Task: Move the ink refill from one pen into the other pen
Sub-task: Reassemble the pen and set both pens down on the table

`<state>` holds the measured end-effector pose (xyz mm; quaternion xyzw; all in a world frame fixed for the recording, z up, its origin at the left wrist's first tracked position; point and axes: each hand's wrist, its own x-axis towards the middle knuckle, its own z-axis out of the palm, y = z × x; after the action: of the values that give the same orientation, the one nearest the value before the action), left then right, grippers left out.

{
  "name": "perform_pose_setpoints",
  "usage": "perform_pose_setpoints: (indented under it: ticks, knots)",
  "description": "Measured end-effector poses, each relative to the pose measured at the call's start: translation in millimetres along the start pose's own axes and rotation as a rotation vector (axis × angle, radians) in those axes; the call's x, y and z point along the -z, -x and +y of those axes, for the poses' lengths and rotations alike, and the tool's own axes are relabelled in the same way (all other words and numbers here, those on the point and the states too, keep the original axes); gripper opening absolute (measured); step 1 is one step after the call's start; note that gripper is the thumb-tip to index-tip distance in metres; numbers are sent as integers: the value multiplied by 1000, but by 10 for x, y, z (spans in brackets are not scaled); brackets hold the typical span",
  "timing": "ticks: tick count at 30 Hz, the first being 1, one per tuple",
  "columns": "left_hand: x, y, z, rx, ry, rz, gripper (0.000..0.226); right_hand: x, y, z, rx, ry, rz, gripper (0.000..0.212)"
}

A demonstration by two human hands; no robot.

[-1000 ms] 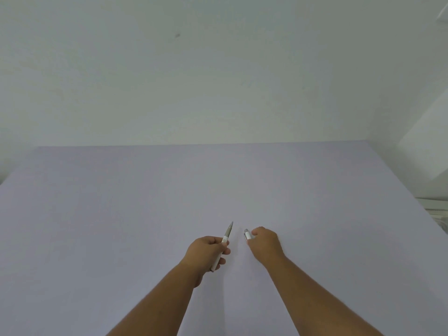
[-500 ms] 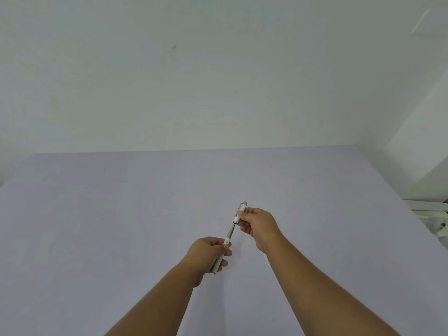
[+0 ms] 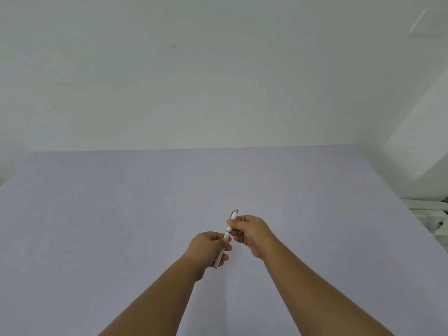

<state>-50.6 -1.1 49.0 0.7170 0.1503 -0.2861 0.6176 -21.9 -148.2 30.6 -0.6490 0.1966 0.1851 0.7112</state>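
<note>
A slim white pen with a grey far end slants above the pale lilac table, both hands on it. My left hand grips its lower barrel, whose near tip pokes out below my fingers. My right hand pinches the upper section, a white cap piece with a dark ring, and that piece sits in line with the barrel, touching it. No refill shows outside the pen. I see no second pen.
A plain white wall rises behind the table's far edge. A white ledge or cabinet stands at the right, with white objects just past the table's right edge.
My right hand lifted the cap piece off the table and brought it onto the pen's grey pointed end in my left hand. The two parts now meet.
</note>
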Motion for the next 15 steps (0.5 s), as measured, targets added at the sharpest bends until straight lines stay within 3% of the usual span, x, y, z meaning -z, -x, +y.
perform_pose_setpoints:
  ticks: [15]
  knots:
    - [16,0,-7,9,42,-24,12,12,-9,1,1,-45,-78,7]
